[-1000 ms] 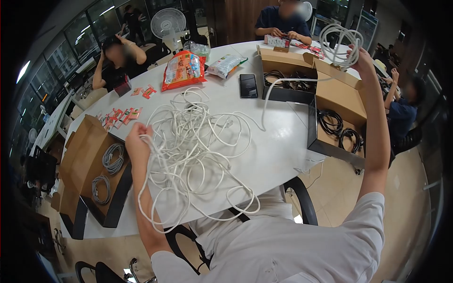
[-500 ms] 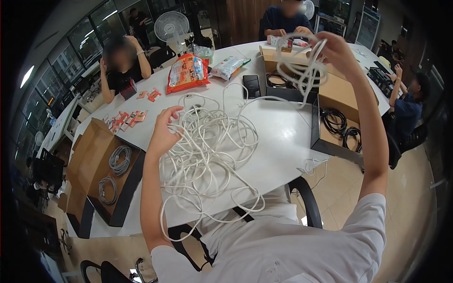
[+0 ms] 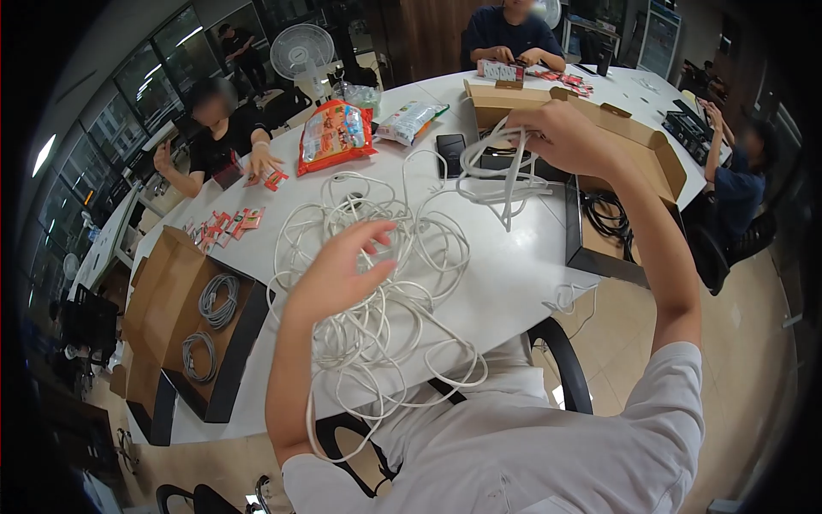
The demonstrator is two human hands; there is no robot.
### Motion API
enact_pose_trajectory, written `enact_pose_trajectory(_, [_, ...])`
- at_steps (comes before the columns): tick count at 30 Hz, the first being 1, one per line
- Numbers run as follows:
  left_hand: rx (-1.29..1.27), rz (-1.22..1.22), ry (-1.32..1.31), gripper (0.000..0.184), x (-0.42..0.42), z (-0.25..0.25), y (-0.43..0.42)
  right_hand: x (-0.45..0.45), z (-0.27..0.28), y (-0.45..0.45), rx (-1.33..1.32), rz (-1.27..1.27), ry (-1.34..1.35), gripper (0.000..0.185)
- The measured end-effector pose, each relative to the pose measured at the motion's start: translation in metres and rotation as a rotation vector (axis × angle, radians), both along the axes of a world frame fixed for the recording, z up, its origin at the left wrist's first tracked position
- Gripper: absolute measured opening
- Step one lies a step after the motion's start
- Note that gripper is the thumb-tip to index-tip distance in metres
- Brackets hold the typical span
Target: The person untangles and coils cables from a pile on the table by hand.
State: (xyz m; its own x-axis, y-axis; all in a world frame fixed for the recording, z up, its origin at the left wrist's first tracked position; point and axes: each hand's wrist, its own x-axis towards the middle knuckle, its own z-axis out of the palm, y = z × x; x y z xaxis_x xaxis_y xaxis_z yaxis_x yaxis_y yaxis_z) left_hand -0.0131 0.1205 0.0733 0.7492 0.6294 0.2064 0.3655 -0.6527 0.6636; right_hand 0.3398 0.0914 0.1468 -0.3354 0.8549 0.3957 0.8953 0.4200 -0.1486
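A large tangle of white cable (image 3: 394,317) lies over the middle of the white table (image 3: 505,257), and some loops hang past its near edge. My right hand (image 3: 561,137) is closed around a bundle of loops of the white cable, held above the table by the open box with black cables. My left hand (image 3: 347,265) hovers over the tangle with its fingers apart and nothing in them. A strand runs from the held loops back toward the pile.
An open box (image 3: 214,343) with grey coiled cables stands at left; another box (image 3: 612,248) with black cables stands at right. Beyond the tangle lie a phone (image 3: 451,156), a red snack bag (image 3: 336,137), a second bag (image 3: 412,122) and small red packets (image 3: 227,227). Other people sit around.
My right hand has come down and to the left with the cable loops. My left hand has moved right, off the pile's left side and over its middle.
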Motion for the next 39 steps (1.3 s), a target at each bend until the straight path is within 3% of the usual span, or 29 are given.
enact_pose_trajectory(3, [0.1,0.225,0.254,0.063,0.028,-0.019,-0.002,-0.013,0.011,-0.008,0.024,-0.015,0.25,0.012])
enact_pose_trajectory(7, [0.024,0.253,0.323,0.058,0.057,-0.053,0.022,-0.028,0.013,-0.016,0.007,0.055,0.707,0.014])
enact_pose_trajectory(10, [0.085,0.24,0.255,0.044,0.065,-0.067,0.032,-0.036,0.012,-0.027,-0.095,0.066,0.625,0.015])
enact_pose_trajectory(11, [0.124,0.224,0.224,0.038,0.064,-0.074,0.036,-0.028,-0.004,-0.015,-0.04,0.195,0.557,0.016])
enact_pose_trajectory(12, [0.167,0.202,0.192,0.033,0.065,-0.078,0.04,-0.031,-0.001,-0.022,-0.132,0.106,0.393,0.018])
enact_pose_trajectory(14, [0.013,0.214,0.14,0.025,0.066,-0.082,0.045,-0.041,-0.012,-0.025,-0.002,0.029,-0.108,0.019])
enact_pose_trajectory(17, [-0.374,0.168,-0.075,0.016,0.075,-0.076,0.044,-0.052,-0.036,-0.026,-0.096,-0.004,-0.209,0.02])
enact_pose_trajectory(20, [-0.628,0.168,-0.267,0.012,0.071,-0.062,0.04,-0.056,-0.066,-0.016,-0.121,0.0,-0.028,0.024])
enact_pose_trajectory(22, [-0.707,0.16,-0.345,0.012,0.081,-0.051,0.04,-0.055,-0.083,-0.013,-0.097,0.094,0.248,0.028])
enact_pose_trajectory(26, [-0.842,0.178,-0.501,0.011,0.092,-0.037,0.025,-0.069,-0.084,-0.026,-0.255,0.034,0.293,0.042])
enact_pose_trajectory(31, [-0.881,0.109,-0.614,0.012,0.102,-0.034,0.027,-0.072,-0.12,-0.017,-0.48,0.379,0.574,0.058])
enact_pose_trajectory(34, [-0.882,0.091,-0.604,0.014,0.099,-0.034,0.031,-0.075,-0.109,-0.032,-0.429,0.271,0.493,0.062])
enact_pose_trajectory(38, [-0.879,0.015,-0.459,0.024,0.092,-0.019,0.015,-0.071,-0.117,-0.032,-0.286,0.016,0.199,0.038])
enact_pose_trajectory(39, [-0.876,0.007,-0.399,0.028,0.085,-0.008,0.003,-0.065,-0.116,-0.028,-0.25,-0.021,0.349,0.027])
